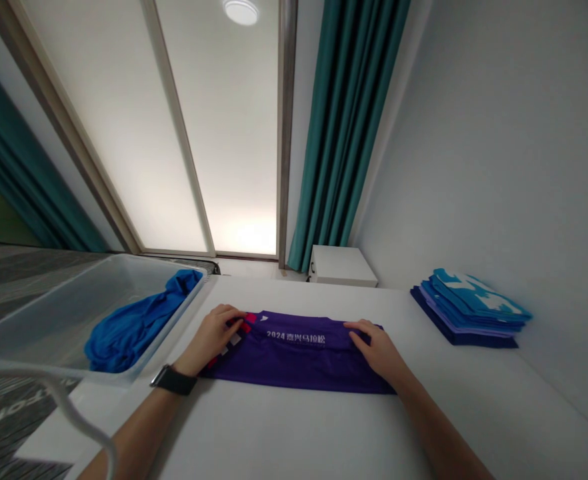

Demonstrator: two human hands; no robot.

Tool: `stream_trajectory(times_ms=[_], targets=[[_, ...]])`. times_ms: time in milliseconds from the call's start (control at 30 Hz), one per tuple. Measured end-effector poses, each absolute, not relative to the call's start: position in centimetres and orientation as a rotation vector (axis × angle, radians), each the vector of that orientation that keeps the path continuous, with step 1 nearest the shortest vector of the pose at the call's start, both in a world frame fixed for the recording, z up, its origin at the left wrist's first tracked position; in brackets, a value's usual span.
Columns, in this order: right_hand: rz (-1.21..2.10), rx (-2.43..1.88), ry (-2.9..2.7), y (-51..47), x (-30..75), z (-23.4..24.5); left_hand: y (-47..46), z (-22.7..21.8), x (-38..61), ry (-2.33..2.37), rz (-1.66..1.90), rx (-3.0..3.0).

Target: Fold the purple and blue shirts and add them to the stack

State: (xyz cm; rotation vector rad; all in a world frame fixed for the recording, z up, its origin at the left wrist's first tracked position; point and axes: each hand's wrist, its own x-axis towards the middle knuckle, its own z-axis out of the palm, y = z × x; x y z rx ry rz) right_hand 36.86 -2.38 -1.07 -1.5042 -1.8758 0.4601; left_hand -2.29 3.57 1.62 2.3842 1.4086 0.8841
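Note:
A purple sports shirt (294, 363) lies folded into a wide strip on the white table in front of me. White lettering with "2024" runs across it, and red and white patches show at its left end. My left hand (219, 337) is at the upper left corner, fingers and thumb closed on the cloth. A dark watch (174, 380) is on that wrist. At the upper right end, my right hand (374, 347) has its bent fingers and thumb on the fabric near the top edge. The fingertips of both hands are partly hidden.
Left of the table (294, 433) stands a translucent plastic bin (39, 320) holding a crumpled blue garment (134, 330). A stack of folded blue and purple garments (474, 307) sits at the right by the wall. Behind are a white cabinet (341, 263) and teal curtains (349, 127). A pale curved cable-like strip (74, 413) crosses the lower left.

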Motion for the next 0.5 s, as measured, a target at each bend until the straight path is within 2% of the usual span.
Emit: stream_trajectory(times_ms=[300,400,500], targets=[[0.265,-1.526,-1.909,-2.6,36.4,-1.1,3.2,2.2,-1.7,1.409,0.882,2.338],[0.319,-1.454,-1.854,-2.8,36.3,-0.6,2.9,2.7,-1.4,1.388,0.884,2.31],[0.511,-1.361,-1.796,-2.9,36.3,-0.2,2.6,3.0,-1.4,1.374,0.911,2.217]])
